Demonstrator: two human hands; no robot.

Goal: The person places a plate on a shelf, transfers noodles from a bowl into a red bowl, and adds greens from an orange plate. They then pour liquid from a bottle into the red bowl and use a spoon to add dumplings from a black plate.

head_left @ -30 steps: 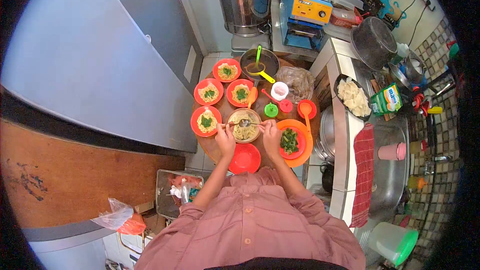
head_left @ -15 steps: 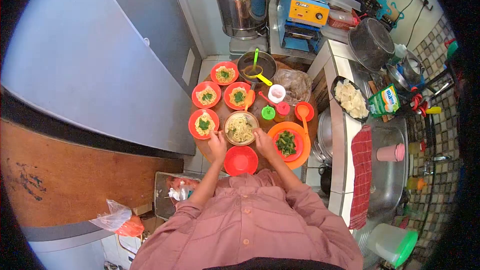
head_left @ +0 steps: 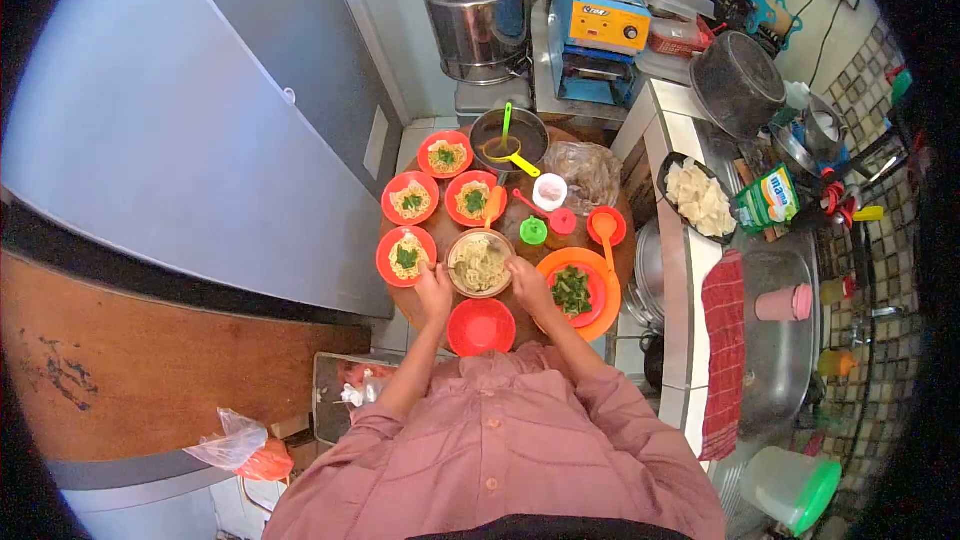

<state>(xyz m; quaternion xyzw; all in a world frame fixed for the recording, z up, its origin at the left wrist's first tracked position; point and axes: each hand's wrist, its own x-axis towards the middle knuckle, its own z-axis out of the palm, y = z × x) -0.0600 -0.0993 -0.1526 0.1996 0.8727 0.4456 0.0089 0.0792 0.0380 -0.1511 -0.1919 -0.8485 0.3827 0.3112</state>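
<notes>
A clear bowl (head_left: pixel 455 287) of pale noodles (head_left: pixel 479 262) sits on the round wooden table. My left hand (head_left: pixel 433 292) is closed at its left rim, on a thin metal utensil that reaches into the noodles. On the right rim my right hand (head_left: pixel 530 285) is closed around another slim metal utensil, its tip among the noodles. Whether each is a fork or a spoon is too small to tell. In front lies a red bowl (head_left: pixel 481 327) with nothing in it. Chopped greens (head_left: pixel 572 291) fill a red bowl on an orange plate (head_left: pixel 594 324) beside my right hand.
Several red bowls of noodles with greens, one of them a near-left bowl (head_left: pixel 385 265), stand on the left. Behind are a black pan (head_left: pixel 482 130) with a strainer, a white tub (head_left: pixel 550 192) and lidded jars. A tiled counter (head_left: pixel 690 310) borders the right.
Both hands remain at the clear bowl while the utensils shift in it, and the noodles lie differently. The view has tilted slightly.
</notes>
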